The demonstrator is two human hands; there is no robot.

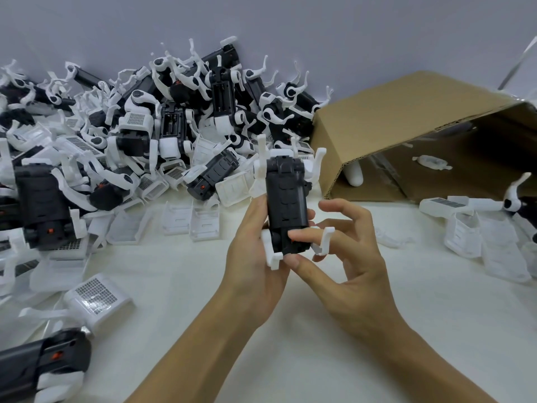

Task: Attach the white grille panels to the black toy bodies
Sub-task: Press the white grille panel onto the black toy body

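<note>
A black toy body (286, 199) with white legs stands upright above the middle of the table. My left hand (252, 257) grips it from the left and behind. My right hand (340, 251) pinches its lower end, thumb underneath and index finger on the front, with the other fingers spread. Loose white grille panels (190, 219) lie on the table just left of my hands, and one with a grid sticker (97, 298) lies nearer at the left.
A big heap of black-and-white toy bodies (139, 120) and panels fills the left and back. A cardboard box (421, 135) lies tipped on its side at the right, with more panels (465, 237) in front of it. A toy body (43, 362) lies at the bottom left.
</note>
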